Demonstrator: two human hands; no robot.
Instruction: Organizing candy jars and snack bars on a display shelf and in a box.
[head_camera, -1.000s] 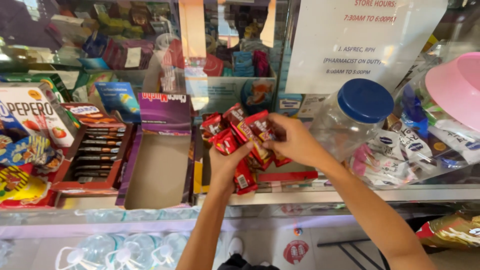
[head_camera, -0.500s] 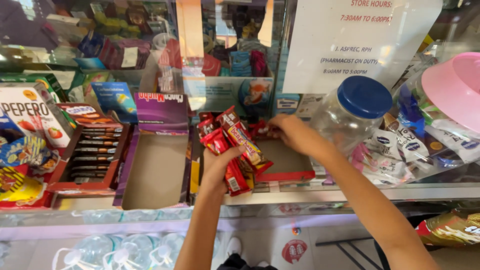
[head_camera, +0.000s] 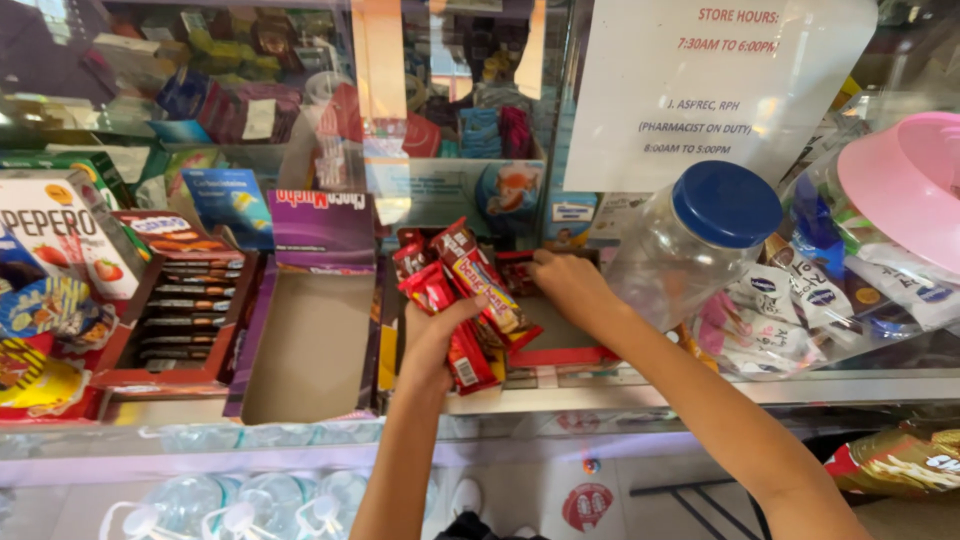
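Observation:
My left hand (head_camera: 437, 340) grips a bunch of red candy bar packets (head_camera: 462, 290), held tilted above a red cardboard display box (head_camera: 560, 352) on a glass counter. My right hand (head_camera: 568, 285) reaches into the back of that red box, fingers curled on a dark red packet (head_camera: 516, 272) there. The inside floor of the box shows bare brown card in front of my right wrist.
An empty purple box (head_camera: 318, 335) stands left of the red one, then a red box of dark snack sticks (head_camera: 190, 310). Right: a clear jar with a blue lid (head_camera: 700, 240) and a pink-lidded jar (head_camera: 900, 190) of sachets. A paper notice (head_camera: 715, 85) hangs on the glass.
My right hand has moved off the bunch and back into the far end of the red box. My left hand keeps the packets and has lifted them a little to the left.

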